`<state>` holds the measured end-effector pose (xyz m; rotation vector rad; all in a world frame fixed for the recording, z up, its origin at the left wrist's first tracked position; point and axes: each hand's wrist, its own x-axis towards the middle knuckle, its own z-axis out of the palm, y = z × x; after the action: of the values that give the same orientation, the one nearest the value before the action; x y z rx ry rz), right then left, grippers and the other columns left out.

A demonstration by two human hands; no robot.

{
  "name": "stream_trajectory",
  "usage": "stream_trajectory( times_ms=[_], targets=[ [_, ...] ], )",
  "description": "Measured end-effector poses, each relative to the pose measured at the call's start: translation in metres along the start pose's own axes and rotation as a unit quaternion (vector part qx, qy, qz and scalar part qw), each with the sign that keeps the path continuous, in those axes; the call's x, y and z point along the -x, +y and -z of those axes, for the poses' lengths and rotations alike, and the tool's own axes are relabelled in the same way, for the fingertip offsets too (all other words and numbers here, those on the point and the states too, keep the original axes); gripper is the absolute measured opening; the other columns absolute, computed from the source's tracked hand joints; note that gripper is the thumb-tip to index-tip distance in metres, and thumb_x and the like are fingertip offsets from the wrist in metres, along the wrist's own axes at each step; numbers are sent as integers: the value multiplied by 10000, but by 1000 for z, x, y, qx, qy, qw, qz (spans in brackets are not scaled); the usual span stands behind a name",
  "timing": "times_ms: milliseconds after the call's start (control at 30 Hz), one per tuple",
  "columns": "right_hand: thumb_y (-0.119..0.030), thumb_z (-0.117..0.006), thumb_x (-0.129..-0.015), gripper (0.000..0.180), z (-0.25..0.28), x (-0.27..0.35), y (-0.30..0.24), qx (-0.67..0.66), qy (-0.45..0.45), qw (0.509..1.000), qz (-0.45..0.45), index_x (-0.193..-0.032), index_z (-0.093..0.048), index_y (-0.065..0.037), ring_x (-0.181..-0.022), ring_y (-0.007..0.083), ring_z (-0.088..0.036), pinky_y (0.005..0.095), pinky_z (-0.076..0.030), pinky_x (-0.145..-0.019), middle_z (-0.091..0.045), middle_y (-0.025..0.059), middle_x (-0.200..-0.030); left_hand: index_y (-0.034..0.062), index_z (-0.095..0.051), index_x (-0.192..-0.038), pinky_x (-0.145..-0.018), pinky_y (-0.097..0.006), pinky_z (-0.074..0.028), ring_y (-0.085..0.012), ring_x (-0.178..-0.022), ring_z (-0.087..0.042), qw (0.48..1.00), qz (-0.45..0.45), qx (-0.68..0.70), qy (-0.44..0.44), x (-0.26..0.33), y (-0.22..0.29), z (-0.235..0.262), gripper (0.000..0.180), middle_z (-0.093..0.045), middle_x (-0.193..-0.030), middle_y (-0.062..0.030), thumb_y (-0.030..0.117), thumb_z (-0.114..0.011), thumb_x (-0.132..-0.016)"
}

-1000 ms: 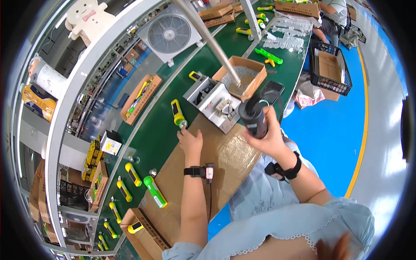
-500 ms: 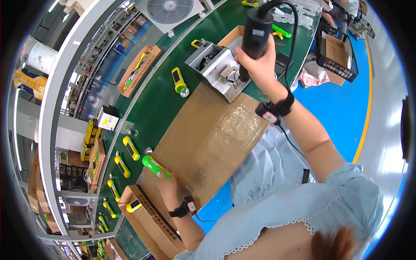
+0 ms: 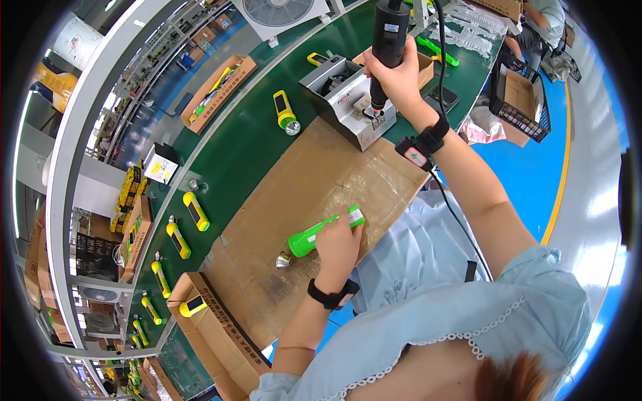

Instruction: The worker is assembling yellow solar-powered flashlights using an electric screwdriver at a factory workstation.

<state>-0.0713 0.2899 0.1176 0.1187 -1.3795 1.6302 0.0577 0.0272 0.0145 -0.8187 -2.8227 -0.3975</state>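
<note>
Green bench top (image 3: 247,174) runs diagonally across your view, with a scuffed, glossy-in-spots cardboard sheet (image 3: 281,194) laid over it right in front of you. Over that sheet is your smooth green flashlight body (image 3: 304,244), slanting under your left hand (image 3: 338,244), which has its fingers curled over it toward the right end. Can't tell if it's lifted or lying flat, tbh. Shiny cone-shaped reflector (image 3: 283,260) is just beside the wide end; can't tell if they're joined. Your right hand (image 3: 399,80) is well apart, up and to the right, wrapped around a black electric screwdriver (image 3: 390,33), tip down at the grey metal box (image 3: 364,137). Whether it touches, no clue. Your left hand hides the flashlight's middle, and the upper edge cuts off the screwdriver's top.
</note>
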Motion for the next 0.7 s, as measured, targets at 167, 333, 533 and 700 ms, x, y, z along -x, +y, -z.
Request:
stream_trajectory(
  times_ms=[167,333,533,700],
  targets=[
    [-178,-776,-691,486,-4,1,11,44,-17,998,46,-974,-400,-62,-708,118,-596,274,-481,-659,-617,66,-786,52,-580,-1131,-673,-417,-457,-303,-764,-571,993,-78,44,75,-26,-3,-14,455,-576,-814,-127,210,-721,-728],
    [-189,-759,-665,483,0,-4,8,120,-57,991,17,-960,-398,-61,-654,129,-576,291,-480,-630,-573,64,-796,73,-572,-1102,-740,-416,-436,-310,-856,-546,988,-98,68,96,-27,-15,-3,446,-556,-865,-117,143,-737,-694],
    [-37,-651,-756,380,-2,43,-44,-20,-112,987,-116,-1032,-391,-31,-541,152,-570,300,-478,-518,-550,71,-685,82,-561,-1102,-886,-447,-369,-281,-987,-544,989,-9,38,139,-28,-61,6,381,-606,-1026,-104,251,-676,-780],
    [-3,-594,-767,523,5,103,-62,-102,-138,981,-96,-1226,-347,-30,-572,189,-563,327,-473,-562,-533,92,-696,115,-639,-1013,-826,-447,-418,-302,-878,-592,990,36,35,134,-41,-94,7,198,-642,-924,-98,229,-608,-853]
  ],
)
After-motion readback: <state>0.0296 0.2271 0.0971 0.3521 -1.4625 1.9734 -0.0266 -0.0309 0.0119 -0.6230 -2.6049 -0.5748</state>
